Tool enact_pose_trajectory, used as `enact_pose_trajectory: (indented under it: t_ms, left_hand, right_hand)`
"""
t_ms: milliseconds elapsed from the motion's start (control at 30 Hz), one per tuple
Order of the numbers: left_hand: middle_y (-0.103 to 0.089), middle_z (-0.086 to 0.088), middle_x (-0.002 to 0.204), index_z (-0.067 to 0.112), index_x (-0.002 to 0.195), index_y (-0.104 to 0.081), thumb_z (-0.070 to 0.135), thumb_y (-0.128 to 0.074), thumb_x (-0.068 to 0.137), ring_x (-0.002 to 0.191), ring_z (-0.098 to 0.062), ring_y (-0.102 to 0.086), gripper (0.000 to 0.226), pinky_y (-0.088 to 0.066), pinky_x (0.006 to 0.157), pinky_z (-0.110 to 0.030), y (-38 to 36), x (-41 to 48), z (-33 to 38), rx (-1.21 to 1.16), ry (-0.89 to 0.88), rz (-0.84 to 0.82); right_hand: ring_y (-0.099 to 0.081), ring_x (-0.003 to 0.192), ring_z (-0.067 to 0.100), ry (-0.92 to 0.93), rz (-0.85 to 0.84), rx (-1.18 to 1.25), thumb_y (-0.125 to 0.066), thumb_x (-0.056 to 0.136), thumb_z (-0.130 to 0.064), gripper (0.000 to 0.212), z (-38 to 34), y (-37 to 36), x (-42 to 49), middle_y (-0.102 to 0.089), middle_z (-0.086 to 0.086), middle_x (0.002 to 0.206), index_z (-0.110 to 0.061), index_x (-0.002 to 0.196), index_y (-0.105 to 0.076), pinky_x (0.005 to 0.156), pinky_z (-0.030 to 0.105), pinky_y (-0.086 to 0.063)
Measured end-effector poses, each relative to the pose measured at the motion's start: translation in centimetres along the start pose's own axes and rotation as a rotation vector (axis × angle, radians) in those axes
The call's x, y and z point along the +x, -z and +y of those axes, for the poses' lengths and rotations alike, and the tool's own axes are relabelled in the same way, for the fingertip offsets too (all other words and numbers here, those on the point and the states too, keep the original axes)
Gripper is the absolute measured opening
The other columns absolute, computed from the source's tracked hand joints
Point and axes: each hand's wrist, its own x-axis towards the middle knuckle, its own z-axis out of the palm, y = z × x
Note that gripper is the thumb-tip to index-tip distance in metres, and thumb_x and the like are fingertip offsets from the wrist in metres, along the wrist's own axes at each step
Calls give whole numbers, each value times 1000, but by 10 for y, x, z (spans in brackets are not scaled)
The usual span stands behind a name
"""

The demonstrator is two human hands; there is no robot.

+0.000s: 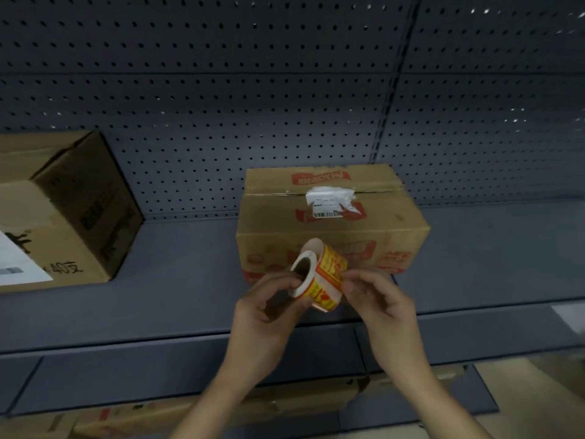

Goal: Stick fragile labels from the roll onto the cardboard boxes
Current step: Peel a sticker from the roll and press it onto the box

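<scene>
We held the roll of labels (318,275) up in front of us, just off the six o'clock edge of the cardboard box (332,226) that stood on the grey shelf (190,274); the roll was in the air, not touching the box. Our left hand (266,312) was closed around it from seven o'clock, thumb at the rim of the hollow core and fingers curled underneath. Our right hand (380,302) came in from four o'clock and pinched at the outer wrap with its fingertips (346,282); whether a label's edge had lifted free we could not tell. We judged the roll light and fairly stiff through its card core. That made the core and side faces the sound places to hold, leaving the printed yellow-and-red wrap clear for picking. The labels themselves we took to be thin, limp and tacky, likely to curl onto themselves or our fingers, so best lifted by one corner and kept taut. The box looked rigid enough to press against. Its top carried a torn white shipping slip (330,201) across the seam, with bare card at nine and three o'clock of it. A second box (72,213) stood at nine o'clock on the same shelf, well apart, before the pegboard panel (221,90).
</scene>
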Motion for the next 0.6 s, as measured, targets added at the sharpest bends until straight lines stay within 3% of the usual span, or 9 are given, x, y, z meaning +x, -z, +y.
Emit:
enact_pose_trajectory:
  t_ms: [133,300,400,600]
  left_hand:
    - [-72,8,99,22,93,-73,21,-73,78,97,-8,-67,15,-50,80,-16,-18,2,-3,-11,11,-18]
    - [-76,6,91,18,93,-73,22,-74,80,86,-9,-70,13,-53,77,-21,-34,3,0,-99,132,-64]
    - [-76,-3,95,18,95,-75,31,-78,81,92,-20,-71,20,-56,82,-34,-41,5,2,-195,190,-107]
    - [-77,-3,92,26,91,-78,29,-70,79,89,-20,-72,15,-56,83,-41,-58,8,5,-206,238,-122]
  right_hand:
    - [-70,80,6,-44,59,64,-69,83,0,16,1,10,2,-76,-2,86,0,98,-68,69,16,-54]
    - [-72,92,12,-7,89,16,-74,77,0,25,1,21,2,-65,15,112,-7,102,-72,76,17,-55]
    - [-70,92,4,30,75,-24,-74,75,4,30,-2,27,1,-59,13,113,-8,102,-72,79,14,-54]
    - [-71,96,10,44,63,-64,-75,73,-7,29,1,46,1,-56,15,114,-10,102,-75,83,20,-57]
